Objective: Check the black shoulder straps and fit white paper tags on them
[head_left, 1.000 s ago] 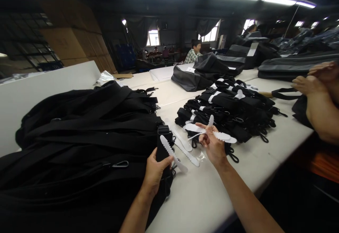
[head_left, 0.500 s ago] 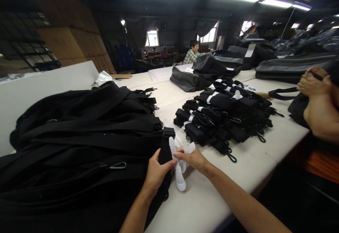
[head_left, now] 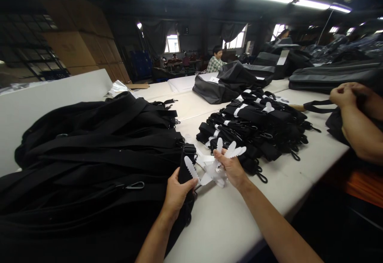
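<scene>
My left hand (head_left: 176,191) is closed round a folded black webbing strap (head_left: 184,159) with a dark buckle at its upper end. Its thumb presses a white strip with a toothed edge (head_left: 190,167) against the strap. To the right, my right hand (head_left: 233,169) pinches a fanned bunch of white toothed strips (head_left: 231,150). More white strips (head_left: 212,170) lie on the table between both hands, partly overlapping. A big heap of loose black straps (head_left: 98,155) with metal snap hooks lies left of my left hand.
Beyond my right hand lies a pile of folded black straps (head_left: 239,125) with white bands round them. Grey-black bags (head_left: 233,79) sit farther back on the white table (head_left: 281,187). At the right edge a co-worker's hands (head_left: 348,95) hold a black strap. Another person (head_left: 216,61) stands behind.
My right hand has moved right and slightly up, away from my left, with the bunch of white strips. One strip stays under my left thumb. The co-worker's hands have shifted left.
</scene>
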Motion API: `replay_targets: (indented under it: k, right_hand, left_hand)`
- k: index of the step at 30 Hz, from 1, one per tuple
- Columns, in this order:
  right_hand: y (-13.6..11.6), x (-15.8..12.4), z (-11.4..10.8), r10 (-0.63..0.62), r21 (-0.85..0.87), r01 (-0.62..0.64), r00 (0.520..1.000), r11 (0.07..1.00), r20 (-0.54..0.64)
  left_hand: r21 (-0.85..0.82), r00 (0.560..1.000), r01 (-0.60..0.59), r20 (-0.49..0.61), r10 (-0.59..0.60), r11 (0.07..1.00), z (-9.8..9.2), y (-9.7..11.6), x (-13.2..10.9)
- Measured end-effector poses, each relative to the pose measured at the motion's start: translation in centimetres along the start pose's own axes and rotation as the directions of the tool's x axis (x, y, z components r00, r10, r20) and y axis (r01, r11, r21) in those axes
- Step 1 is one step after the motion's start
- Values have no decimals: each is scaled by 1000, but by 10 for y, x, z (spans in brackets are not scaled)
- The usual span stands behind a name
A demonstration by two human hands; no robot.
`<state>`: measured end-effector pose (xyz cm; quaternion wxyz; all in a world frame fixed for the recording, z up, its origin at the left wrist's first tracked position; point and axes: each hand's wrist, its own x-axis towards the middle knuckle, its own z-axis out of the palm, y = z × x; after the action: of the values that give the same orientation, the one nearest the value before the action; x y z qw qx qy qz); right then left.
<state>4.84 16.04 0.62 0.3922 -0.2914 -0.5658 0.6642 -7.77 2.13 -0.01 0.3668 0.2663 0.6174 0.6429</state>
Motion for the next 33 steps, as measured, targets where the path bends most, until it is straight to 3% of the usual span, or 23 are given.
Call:
replay_targets:
  k: [4, 6, 9, 11, 14, 15, 17, 19, 21, 23, 28, 30, 33]
  right_hand:
    - [-9, 0, -8, -39, -43, 38, 999, 998, -9]
    - [-16, 0, -14, -111, 14, 113, 987, 993, -114]
    - [-26, 1, -27, -257, 68, 294, 908, 953, -331]
    - [-28, -1, -30, -282, 19, 303, 905, 953, -319]
    - [-20, -14, -14, -122, -98, 119, 992, 988, -23]
    - [-16, -21, -5, -41, -147, 58, 992, 987, 119]
    - [-10, -35, 13, 87, -261, 8, 933, 965, 350]
    - [-9, -47, 22, 125, -323, 27, 889, 946, 440]
    - [-18, -55, 15, 142, -379, 31, 896, 925, 420]
    - [-33, -57, -4, 182, -464, 12, 911, 886, 371]
    - [-66, -33, -56, 165, -715, 57, 957, 697, 237]
    - [-69, -20, -61, 96, -782, 78, 980, 618, 173]
    - [-66, -4, -52, -20, -815, 97, 994, 571, 104]
  left_hand:
    - [-17, 1000, -22, -8, 22, 1000, -4, 0, 2]
    - [-24, 999, -32, -15, 32, 999, -6, 0, 3]
    - [-45, 999, -30, -18, 29, 999, -7, 1, 3]
    - [-77, 1000, -17, -1, 17, 997, -7, 3, 3]
    - [-140, 999, 9, 50, -2, 990, -5, 4, 2]
    - [-158, 998, 18, 63, -8, 987, -5, 4, 1]
    - [-188, 997, 25, 72, -11, 982, -4, 5, 0]
    - [-210, 998, 16, 66, -2, 978, -5, 5, 0]
    - [-235, 999, 0, 49, 12, 972, -5, 5, 1]
    - [-265, 999, -13, 28, 22, 964, -5, 6, 2]
    - [-296, 998, -63, -3, 65, 953, -3, 5, 4]
    - [-291, 997, -75, -6, 77, 954, -3, 4, 4]
    - [-286, 996, -82, 3, 87, 955, -5, 2, 4]
